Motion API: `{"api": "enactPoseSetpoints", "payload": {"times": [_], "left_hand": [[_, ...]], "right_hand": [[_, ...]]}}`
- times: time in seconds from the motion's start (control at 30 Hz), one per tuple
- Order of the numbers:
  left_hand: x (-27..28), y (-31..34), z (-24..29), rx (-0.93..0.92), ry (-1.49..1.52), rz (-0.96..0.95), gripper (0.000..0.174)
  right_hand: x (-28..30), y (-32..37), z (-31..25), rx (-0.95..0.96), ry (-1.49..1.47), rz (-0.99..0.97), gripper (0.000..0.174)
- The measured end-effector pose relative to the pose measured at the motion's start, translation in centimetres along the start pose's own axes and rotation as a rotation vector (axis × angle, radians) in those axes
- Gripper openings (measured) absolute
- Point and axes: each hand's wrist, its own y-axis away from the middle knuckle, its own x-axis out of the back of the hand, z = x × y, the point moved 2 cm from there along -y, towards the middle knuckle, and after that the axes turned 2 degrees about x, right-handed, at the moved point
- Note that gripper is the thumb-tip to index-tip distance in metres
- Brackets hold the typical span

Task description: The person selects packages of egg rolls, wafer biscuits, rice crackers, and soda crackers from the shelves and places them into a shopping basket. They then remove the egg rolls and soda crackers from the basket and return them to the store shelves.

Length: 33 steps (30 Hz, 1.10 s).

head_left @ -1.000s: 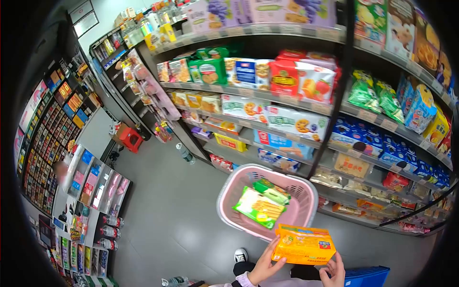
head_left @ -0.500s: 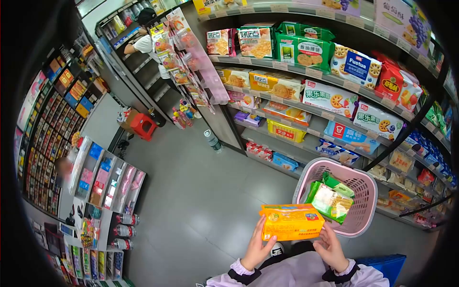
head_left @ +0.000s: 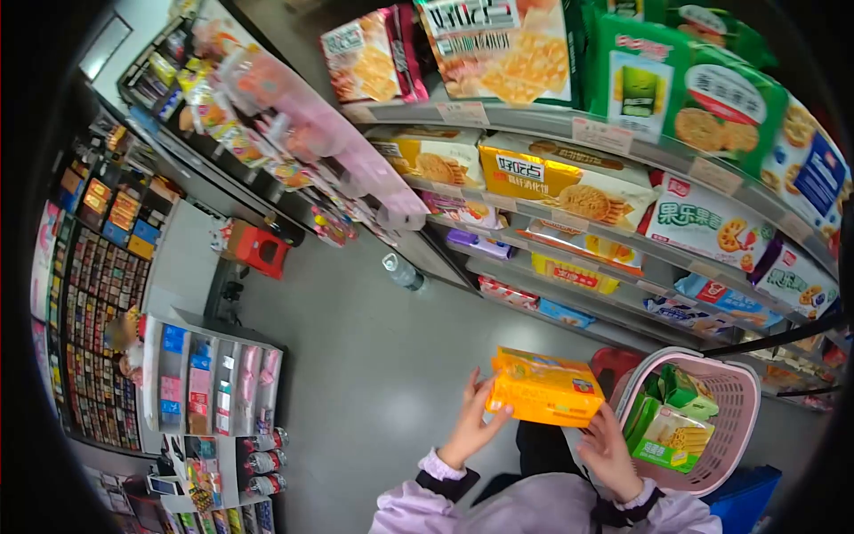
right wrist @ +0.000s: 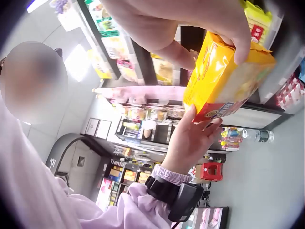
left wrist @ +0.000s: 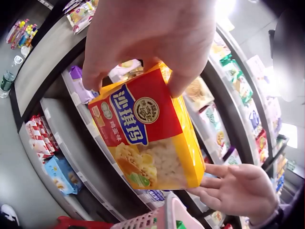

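My left hand [head_left: 471,423] grips one end of a yellow sachima pack [head_left: 544,387], thumb and fingers on either side. The left wrist view shows its red-and-yellow printed front [left wrist: 143,129]. At the opposite end my right hand [head_left: 612,449] touches the pack with fingers mostly straight; its palm faces up in the left wrist view. The pack is held in the air in front of my body. To the right stands a pink shopping basket [head_left: 745,427] with a green-and-white snack pack [head_left: 673,438] and another green pack [head_left: 690,392] inside.
Shelves of biscuit packs [head_left: 569,182] rise ahead and to the right. Left is a display counter [head_left: 218,374] with water bottles [head_left: 265,463] beside it. A large bottle [head_left: 403,272] and a red stool [head_left: 258,249] stand on the floor. A blue object [head_left: 745,500] lies beside the basket.
The head view has turned left and closer to the shelves, so the basket appears farther right. The pack stays with my hands, and now appears left of the basket.
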Motion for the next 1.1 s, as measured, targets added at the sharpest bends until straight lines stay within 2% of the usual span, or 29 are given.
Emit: {"api": "enactPoseSetpoints", "payload": {"times": [0.07,0.1,0.2,0.27,0.37,0.47,0.5,0.63,0.7,0.8,0.87,0.97,1.1], "left_hand": [[0.0,-2.9,-3.6,0.06,0.157,-0.085,0.059],[-0.5,-3.9,-5.0,0.143,0.392,-0.113,0.059],[-0.5,-7.2,-9.1,0.267,0.592,-0.195,0.06],[-0.4,-9.5,-11.6,0.266,0.648,-0.212,0.062],[-0.4,-13.1,-15.4,0.274,0.704,-0.179,0.062],[-1.3,-16.4,-22.1,0.29,0.646,-0.171,0.06],[-1.5,-17.8,-24.1,0.204,0.637,-0.134,0.059],[-1.5,-22.3,-28.9,0.097,0.624,-0.039,0.061],[-1.8,-24.4,-31.5,0.15,0.68,-0.018,0.06],[-1.9,-26.8,-34.1,0.251,0.823,0.039,0.058],[-1.9,-28.5,-35.4,0.283,0.897,0.085,0.059],[-0.9,-30.8,-35.9,0.236,0.905,0.143,0.059],[-0.7,-32.9,-37.5,0.267,0.841,0.162,0.057]], "right_hand": [[-0.6,-3.3,1.6,-0.047,-0.02,0.043,0.081],[-0.9,-4.8,2.5,-0.1,-0.035,0.072,0.081],[-1.5,-9.6,4.5,-0.124,0.007,0.084,0.081],[-2.0,-12.7,5.7,-0.108,-0.002,0.115,0.081],[-2.1,-17.8,8.8,-0.118,-0.01,0.147,0.078],[-1.9,-23.1,11.4,-0.17,-0.12,0.153,0.075],[-1.6,-24.7,13.0,-0.181,-0.114,0.173,0.072],[-1.5,-30.8,17.3,-0.116,-0.11,0.122,0.074],[-1.6,-33.6,19.0,-0.107,-0.156,0.121,0.076],[-2.1,-37.2,20.6,-0.064,-0.081,0.081,0.078],[-2.5,-39.2,21.4,-0.031,-0.035,0.131,0.076],[-2.8,-41.6,21.9,-0.006,0.068,0.164,0.072],[-3.4,-44.3,21.7,0.007,0.13,0.236,0.061]]}}
